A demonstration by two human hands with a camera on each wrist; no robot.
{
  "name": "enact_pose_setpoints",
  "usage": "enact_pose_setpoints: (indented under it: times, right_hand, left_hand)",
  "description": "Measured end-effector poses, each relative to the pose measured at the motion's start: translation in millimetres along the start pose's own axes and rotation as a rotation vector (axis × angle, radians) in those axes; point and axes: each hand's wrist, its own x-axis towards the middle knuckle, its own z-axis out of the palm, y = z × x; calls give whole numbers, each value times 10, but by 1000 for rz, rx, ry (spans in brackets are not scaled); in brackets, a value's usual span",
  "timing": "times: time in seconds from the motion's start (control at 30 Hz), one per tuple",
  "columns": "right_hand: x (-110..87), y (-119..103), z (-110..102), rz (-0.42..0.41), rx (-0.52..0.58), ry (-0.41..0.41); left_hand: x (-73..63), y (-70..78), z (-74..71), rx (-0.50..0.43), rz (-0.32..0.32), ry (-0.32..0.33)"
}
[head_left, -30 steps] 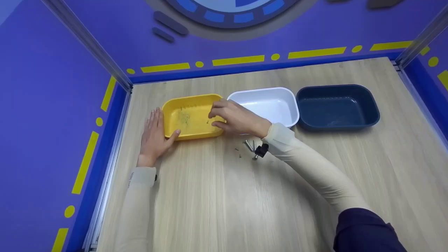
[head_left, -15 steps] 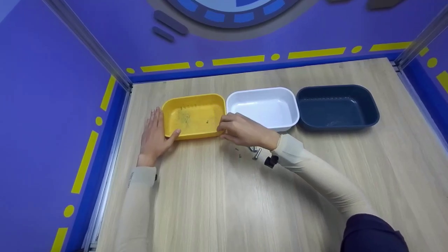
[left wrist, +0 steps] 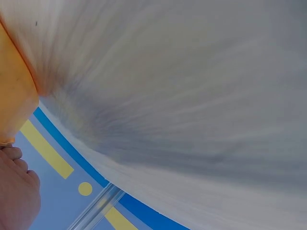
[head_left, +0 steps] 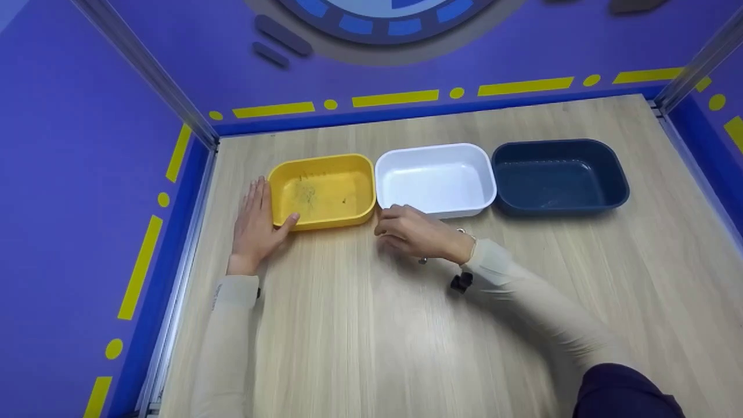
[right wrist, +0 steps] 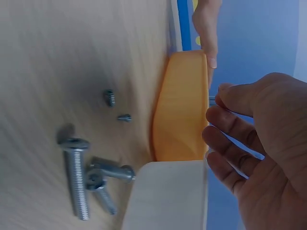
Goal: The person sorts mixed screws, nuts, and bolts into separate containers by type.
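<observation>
My left hand (head_left: 253,226) lies flat against the left end of the yellow bin (head_left: 331,222), fingers straight and thumb over its front rim. Small dark bits show on that bin's floor. My right hand (head_left: 418,232) hovers over the table in front of the white bin (head_left: 458,213), its fingers loosely bent with nothing visible between them. Below it, in the right wrist view, lie two tiny screws (right wrist: 110,97) and three larger bolts, among them a long one (right wrist: 77,179). From the head view the hand hides most of these; one bolt end (head_left: 423,260) shows.
A dark blue bin (head_left: 560,211) stands right of the white one, the three bins side by side in a row. Blue-purple panels (head_left: 371,75) with yellow marks close off the back and sides of the wooden table (head_left: 348,325).
My right hand has come out of the yellow bin and moved toward me and to the right, over the screws and bolts. The left hand has stayed on the yellow bin.
</observation>
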Motion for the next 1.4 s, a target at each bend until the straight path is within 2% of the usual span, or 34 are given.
enact_pose_setpoints:
  times: [0.37,0.8,1.1,1.4]
  right_hand:
    - [-150,52,159,5,45,11]
    - [-299,143,297,18,65,-48]
    - [-365,138,349,-12,31,-25]
    - [-386,146,347,-10,16,-29]
  left_hand:
    - [-15,7,1,-7,-13,-9]
    - [-20,6,4,-12,9,5]
    - [-27,12,-9,-16,-26,-17]
    - [-16,4,7,-12,-9,-12]
